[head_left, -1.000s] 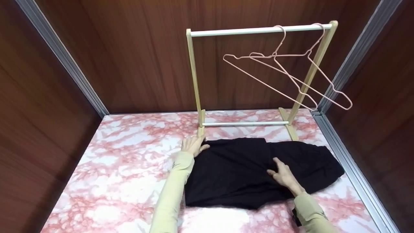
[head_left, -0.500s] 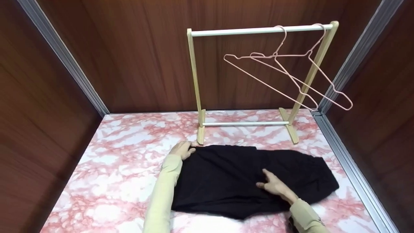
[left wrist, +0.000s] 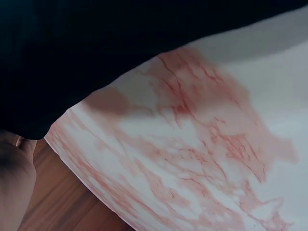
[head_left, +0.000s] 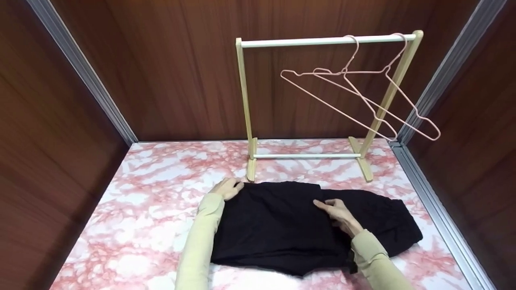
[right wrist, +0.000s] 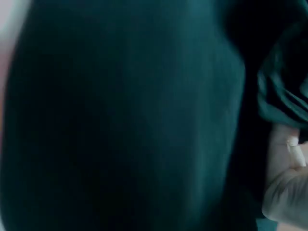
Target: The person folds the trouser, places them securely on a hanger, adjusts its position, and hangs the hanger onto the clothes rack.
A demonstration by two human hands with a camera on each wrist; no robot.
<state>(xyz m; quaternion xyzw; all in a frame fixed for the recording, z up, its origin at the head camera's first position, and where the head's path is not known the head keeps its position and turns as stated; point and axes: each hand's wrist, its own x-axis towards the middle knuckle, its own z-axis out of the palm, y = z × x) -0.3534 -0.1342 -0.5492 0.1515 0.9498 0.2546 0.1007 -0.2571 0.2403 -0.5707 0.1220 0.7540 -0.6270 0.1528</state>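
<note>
Folded black pants (head_left: 278, 225) lie flat on the table, their gathered end toward the right. My left hand (head_left: 226, 188) grips their far left corner; in the left wrist view, that hand (left wrist: 17, 178) shows at the lower left, its fingertips hidden by the cloth. My right hand (head_left: 338, 212) pinches the edge of the folded upper layer near the middle, thumb on top and other fingers partly tucked beneath. Dark cloth (right wrist: 134, 115) fills most of the blurred right wrist view, with my right hand (right wrist: 288, 183) at its right edge.
Behind the pants stands a wooden garment rack (head_left: 245, 96) with a white top rail (head_left: 294, 42). Two pink wire hangers (head_left: 322, 100) hang toward its right end. Brown wood-grain panels (head_left: 181, 72) enclose the pink-and-white marbled table (head_left: 153, 209) at the back and sides.
The pants slid left and toward me with both hands, then stopped. My right hand has since gone from lying on the cloth to pinching the upper layer's edge, which is now slightly lifted.
</note>
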